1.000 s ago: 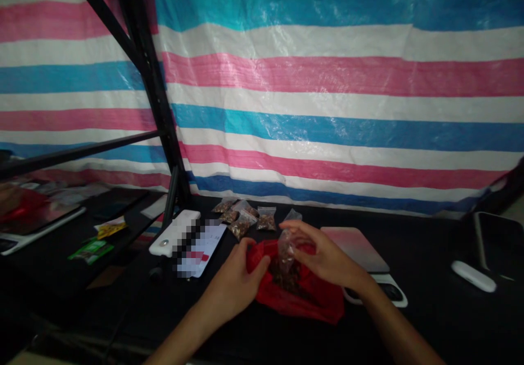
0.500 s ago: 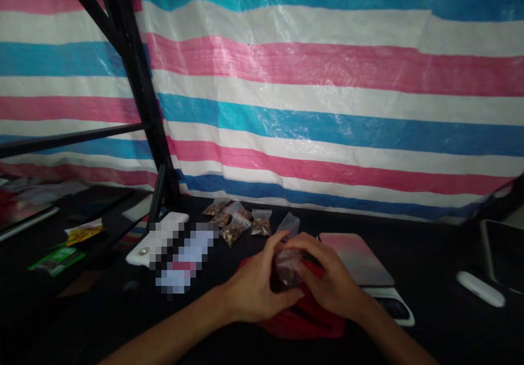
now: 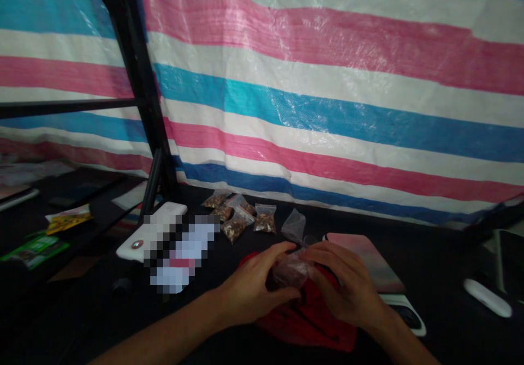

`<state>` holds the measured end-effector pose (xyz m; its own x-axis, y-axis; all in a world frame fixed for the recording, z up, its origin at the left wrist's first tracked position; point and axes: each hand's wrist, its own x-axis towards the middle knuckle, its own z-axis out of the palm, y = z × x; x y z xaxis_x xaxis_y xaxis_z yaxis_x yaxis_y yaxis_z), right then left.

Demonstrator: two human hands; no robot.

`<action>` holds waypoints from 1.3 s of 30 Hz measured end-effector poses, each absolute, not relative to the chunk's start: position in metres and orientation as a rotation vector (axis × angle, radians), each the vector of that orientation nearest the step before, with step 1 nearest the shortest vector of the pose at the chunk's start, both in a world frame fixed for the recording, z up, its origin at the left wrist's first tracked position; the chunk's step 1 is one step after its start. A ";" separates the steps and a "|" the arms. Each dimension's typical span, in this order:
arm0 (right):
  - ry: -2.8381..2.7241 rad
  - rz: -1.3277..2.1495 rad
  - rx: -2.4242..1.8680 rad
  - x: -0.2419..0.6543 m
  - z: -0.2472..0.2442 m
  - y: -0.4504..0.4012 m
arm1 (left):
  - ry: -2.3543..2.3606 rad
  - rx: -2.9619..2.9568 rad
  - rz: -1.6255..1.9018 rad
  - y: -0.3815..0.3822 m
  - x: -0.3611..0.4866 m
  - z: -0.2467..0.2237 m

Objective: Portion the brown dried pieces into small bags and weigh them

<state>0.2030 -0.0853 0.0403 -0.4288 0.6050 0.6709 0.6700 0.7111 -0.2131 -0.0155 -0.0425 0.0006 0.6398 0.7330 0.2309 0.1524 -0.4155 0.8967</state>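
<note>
A small clear plastic bag is between my two hands, over a red pouch or cloth. My left hand curves round the bag's left side, thumb below and fingers above. My right hand pinches the bag's right edge. What the bag contains is too dim to make out. Just behind my fingers stands another clear, empty-looking zip bag. Beyond lie several zip bags of brown bits, one zip bag slightly apart to the right.
To the right are a pinkish flat pad, a white device partly under it and a white oblong object. A white box, green packet and yellow packet lie left. A black frame post rises before the striped sheet.
The view has tilted down and shifted slightly. The bag between my hands looks clearer and more spread out than before, when it looked bunched and darker. Both hands stay round it.
</note>
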 end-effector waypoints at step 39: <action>-2.481 -0.069 -1.391 0.202 0.026 -0.067 | 1.164 2.420 0.967 0.010 -0.030 -0.005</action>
<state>0.2016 -0.0671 0.0257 -0.4890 0.8269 0.2778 0.8410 0.5314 -0.1012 -0.0297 0.0104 -0.0049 0.4494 0.7734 0.4470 0.5811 -0.6332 0.5113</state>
